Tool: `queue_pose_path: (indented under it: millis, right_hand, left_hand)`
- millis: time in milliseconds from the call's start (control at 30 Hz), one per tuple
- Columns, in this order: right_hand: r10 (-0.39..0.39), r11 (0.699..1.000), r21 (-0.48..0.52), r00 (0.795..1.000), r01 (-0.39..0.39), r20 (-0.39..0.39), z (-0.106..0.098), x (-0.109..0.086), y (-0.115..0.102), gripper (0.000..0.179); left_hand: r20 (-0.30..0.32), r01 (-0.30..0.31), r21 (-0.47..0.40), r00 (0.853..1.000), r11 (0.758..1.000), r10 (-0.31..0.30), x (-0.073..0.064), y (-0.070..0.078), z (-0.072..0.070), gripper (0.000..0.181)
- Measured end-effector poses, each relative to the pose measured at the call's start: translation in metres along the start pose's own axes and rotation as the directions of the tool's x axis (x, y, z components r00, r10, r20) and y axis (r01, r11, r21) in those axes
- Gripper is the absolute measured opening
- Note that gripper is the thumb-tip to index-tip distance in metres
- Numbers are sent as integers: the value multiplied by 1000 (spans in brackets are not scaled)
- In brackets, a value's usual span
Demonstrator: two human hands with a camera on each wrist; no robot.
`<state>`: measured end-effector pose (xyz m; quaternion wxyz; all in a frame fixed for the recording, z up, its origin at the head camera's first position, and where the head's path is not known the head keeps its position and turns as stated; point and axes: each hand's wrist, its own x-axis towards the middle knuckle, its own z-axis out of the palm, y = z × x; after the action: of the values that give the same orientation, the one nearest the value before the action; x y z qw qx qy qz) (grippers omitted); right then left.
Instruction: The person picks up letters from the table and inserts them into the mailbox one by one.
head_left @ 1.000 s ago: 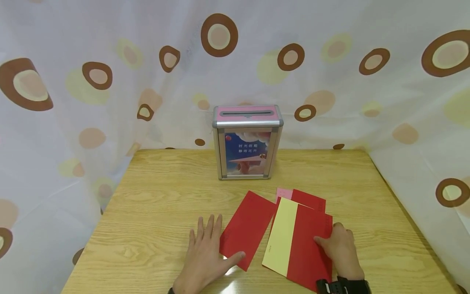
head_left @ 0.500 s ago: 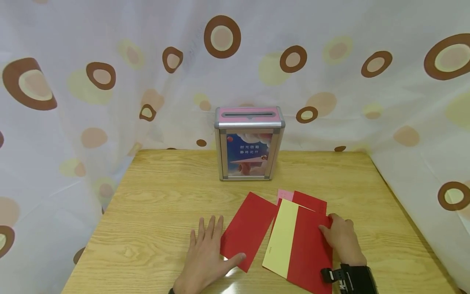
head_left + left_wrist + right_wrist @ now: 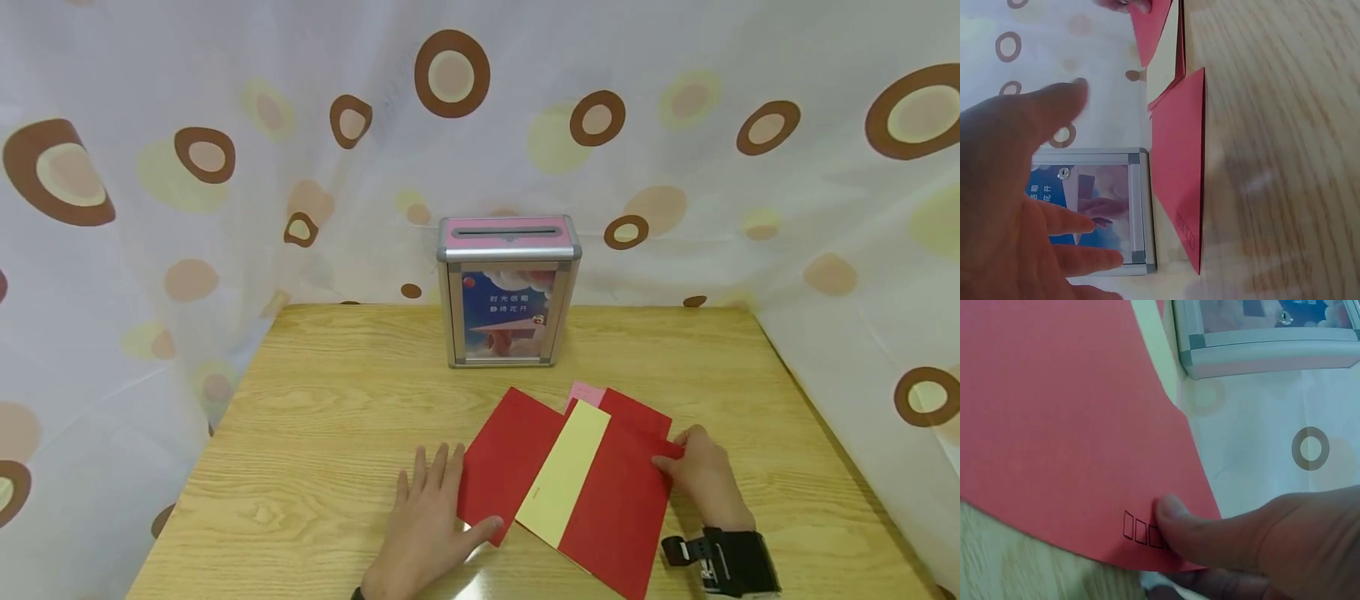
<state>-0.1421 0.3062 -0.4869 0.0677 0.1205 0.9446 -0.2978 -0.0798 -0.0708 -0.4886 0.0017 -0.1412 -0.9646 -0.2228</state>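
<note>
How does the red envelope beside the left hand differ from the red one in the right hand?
The envelope by the left hand lies flat; the held envelope bends near the corner that the right hand pinches. The held envelope partly covers a yellow envelope; the other lies to the yellow one's left. Both are red with printed boxes.

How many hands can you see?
2. The left hand is beside the left red envelope; the right hand pinches a corner of the top red envelope.
</note>
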Motion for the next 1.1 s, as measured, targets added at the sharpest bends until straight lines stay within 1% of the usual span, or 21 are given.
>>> queue_pose_path:
  millis: [100,167,233,300,367,433,467,533,633,667,767,833,867,967,1033,1100]
  right_hand:
    - [-39,999,31,998,41,-47,-3,-4,-1,45]
    - [-98,994,45,992,102,-76,-8,-6,-5,46]
    - [-150,985,77,985,157,-82,-14,-9,-11,42]
    - [-198,971,120,977,206,-79,-22,-11,-18,36]
    - [-236,957,153,968,247,-85,-30,-15,-28,31]
    - [-275,941,179,957,287,-90,-37,-19,-39,27]
    - [-293,934,186,952,306,-93,-41,-21,-45,26]
    - [-333,918,192,938,347,-99,-47,-25,-58,25]
    - [-390,895,191,915,402,-99,-54,-31,-75,23]
    - [-410,886,191,906,422,-103,-55,-33,-81,22]
    - [-464,859,175,876,482,-133,-59,-37,-97,19]
    - [-489,841,178,858,511,-154,-61,-38,-105,18]
    - [-498,834,179,852,522,-163,-62,-39,-109,17]
    - [-502,825,190,845,532,-183,-62,-42,-120,17]
    - [-500,821,200,842,535,-201,-62,-44,-126,18]
    - [-506,811,204,832,548,-228,-61,-46,-131,19]
  left_hand:
    - [14,-52,5,999,999,52,3,1,5,90]
    - [21,-91,5,996,996,91,5,2,8,83]
    - [19,-146,-17,989,989,146,8,5,10,75]
    - [14,-197,-73,980,978,199,12,9,12,69]
    - [19,-232,-174,971,957,239,17,14,13,64]
    - [33,-251,-293,962,923,272,24,19,16,62]
    - [46,-248,-353,958,902,281,27,22,17,62]
    - [72,-234,-467,951,853,301,32,28,20,64]
    - [104,-199,-587,943,785,316,38,37,25,68]
    - [111,-182,-624,942,760,317,40,41,26,70]
    - [120,-138,-696,945,705,304,43,49,31,74]
    - [94,-132,-738,951,661,296,45,52,33,69]
    - [77,-131,-748,957,651,281,46,53,33,66]
    - [2,-155,-738,973,656,232,46,51,35,52]
    - [-39,-165,-712,980,682,196,46,48,35,41]
    - [-70,-173,-696,982,697,175,47,45,36,33]
